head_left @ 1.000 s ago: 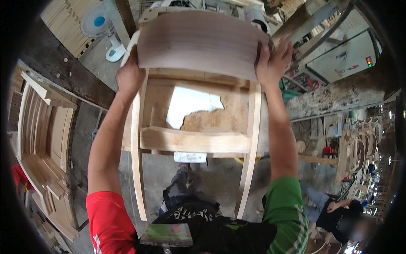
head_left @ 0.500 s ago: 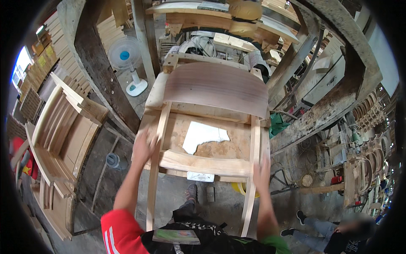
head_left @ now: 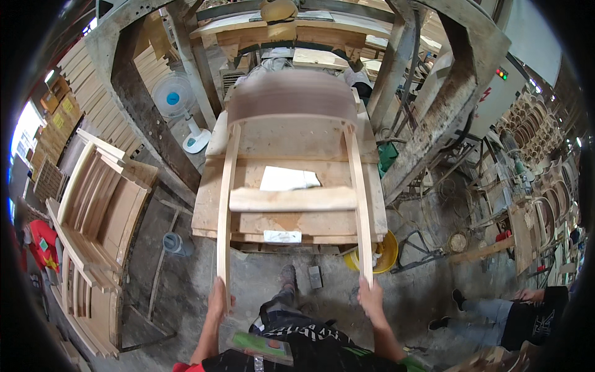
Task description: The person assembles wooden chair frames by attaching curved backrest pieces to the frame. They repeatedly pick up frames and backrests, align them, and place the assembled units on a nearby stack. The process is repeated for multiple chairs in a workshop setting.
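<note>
A wooden chair back frame (head_left: 291, 199) lies over the worktable, its two long legs pointing toward me. At its far end is a broad, curved, darker backrest panel (head_left: 291, 96), blurred by motion. My left hand (head_left: 218, 300) grips the near end of the left leg. Around the near end of the right leg my right hand (head_left: 370, 297) is closed. Beneath the frame, a white sheet (head_left: 286, 178) with an uneven edge rests on the worktable (head_left: 260, 155). A small white block (head_left: 282, 236) sits at the table's front edge.
Rusty metal posts (head_left: 145, 118) flank the table. Left are a white fan (head_left: 174, 98), a rack of curved wooden parts (head_left: 93, 204) and a grey bucket (head_left: 178, 244). A yellow tub (head_left: 385, 253) stands under the table's right corner. Another person (head_left: 527, 316) is at lower right.
Both hands have slid from the frame's sides down to the near ends of its legs and closed on them. The frame has shifted slightly; the view has turned too.
</note>
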Action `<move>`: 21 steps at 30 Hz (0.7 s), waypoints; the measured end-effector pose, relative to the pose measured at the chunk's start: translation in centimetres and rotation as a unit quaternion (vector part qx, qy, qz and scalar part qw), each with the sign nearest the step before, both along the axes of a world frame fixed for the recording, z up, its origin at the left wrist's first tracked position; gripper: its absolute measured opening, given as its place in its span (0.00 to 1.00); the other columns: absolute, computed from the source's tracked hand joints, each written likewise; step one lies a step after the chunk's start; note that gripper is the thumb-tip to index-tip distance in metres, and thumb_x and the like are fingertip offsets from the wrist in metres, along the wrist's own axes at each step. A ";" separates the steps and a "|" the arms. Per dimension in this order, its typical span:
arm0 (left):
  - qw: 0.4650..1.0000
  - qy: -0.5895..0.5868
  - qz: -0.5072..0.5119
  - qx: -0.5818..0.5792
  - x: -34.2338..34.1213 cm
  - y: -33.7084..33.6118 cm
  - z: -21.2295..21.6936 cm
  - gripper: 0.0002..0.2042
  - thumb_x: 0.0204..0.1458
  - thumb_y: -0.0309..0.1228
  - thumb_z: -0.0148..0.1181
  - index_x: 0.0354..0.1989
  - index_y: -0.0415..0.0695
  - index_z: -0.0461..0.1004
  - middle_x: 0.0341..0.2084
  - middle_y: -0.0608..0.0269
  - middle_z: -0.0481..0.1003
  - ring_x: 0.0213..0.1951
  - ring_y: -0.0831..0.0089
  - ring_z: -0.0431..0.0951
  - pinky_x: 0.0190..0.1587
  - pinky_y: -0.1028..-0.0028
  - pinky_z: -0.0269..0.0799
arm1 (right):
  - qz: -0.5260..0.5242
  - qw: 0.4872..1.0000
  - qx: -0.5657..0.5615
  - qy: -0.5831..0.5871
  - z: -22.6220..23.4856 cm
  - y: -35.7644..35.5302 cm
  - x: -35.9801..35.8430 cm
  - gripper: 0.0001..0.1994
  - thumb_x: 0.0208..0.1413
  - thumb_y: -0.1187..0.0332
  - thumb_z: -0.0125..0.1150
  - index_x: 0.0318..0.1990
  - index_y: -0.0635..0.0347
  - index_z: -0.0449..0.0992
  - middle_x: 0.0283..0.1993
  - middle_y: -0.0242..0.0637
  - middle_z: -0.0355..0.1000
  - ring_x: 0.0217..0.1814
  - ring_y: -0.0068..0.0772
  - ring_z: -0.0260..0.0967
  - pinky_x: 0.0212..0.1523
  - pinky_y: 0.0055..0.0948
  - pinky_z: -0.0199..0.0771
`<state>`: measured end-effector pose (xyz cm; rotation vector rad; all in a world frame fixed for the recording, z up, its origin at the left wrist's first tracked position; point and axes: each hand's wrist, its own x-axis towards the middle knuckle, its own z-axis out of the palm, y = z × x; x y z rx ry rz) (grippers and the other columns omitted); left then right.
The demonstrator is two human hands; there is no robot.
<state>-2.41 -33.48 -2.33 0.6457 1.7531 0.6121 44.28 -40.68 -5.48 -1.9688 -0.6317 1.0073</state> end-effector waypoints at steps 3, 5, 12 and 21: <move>0.999 0.010 0.003 0.037 1.6 3.3 0.8 0.46 0.58 0.75 0.42 0.54 0.35 0.74 0.26 0.56 0.77 0.24 0.70 0.78 0.19 0.67 0.67 | 0.030 0.999 0.015 -0.036 1.5 4.7 1.8 0.19 0.67 0.53 0.61 0.42 0.63 0.75 0.26 0.30 0.71 0.19 0.22 0.68 0.18 0.28 0.68; 0.998 0.018 -0.005 0.058 3.1 5.7 1.7 0.44 0.59 0.73 0.44 0.53 0.34 0.75 0.25 0.57 0.77 0.23 0.72 0.78 0.18 0.70 0.65 | 0.025 0.993 0.043 -0.106 1.5 6.5 3.1 0.20 0.67 0.51 0.61 0.41 0.64 0.76 0.26 0.32 0.72 0.20 0.24 0.69 0.20 0.29 0.70; 0.996 0.026 -0.009 0.085 3.1 10.0 4.0 0.40 0.62 0.67 0.47 0.51 0.34 0.76 0.22 0.58 0.77 0.19 0.73 0.75 0.16 0.71 0.62 | 0.070 0.972 0.045 -0.218 2.5 10.8 2.9 0.24 0.66 0.48 0.60 0.43 0.66 0.79 0.23 0.39 0.74 0.24 0.32 0.77 0.25 0.34 0.75; 0.995 0.028 -0.004 0.098 2.1 17.3 3.5 0.37 0.62 0.66 0.49 0.49 0.37 0.77 0.20 0.61 0.76 0.18 0.76 0.75 0.15 0.73 0.61 | 0.049 0.993 0.008 -0.103 4.0 16.6 1.9 0.24 0.64 0.50 0.62 0.49 0.67 0.79 0.36 0.44 0.78 0.37 0.38 0.77 0.41 0.37 0.75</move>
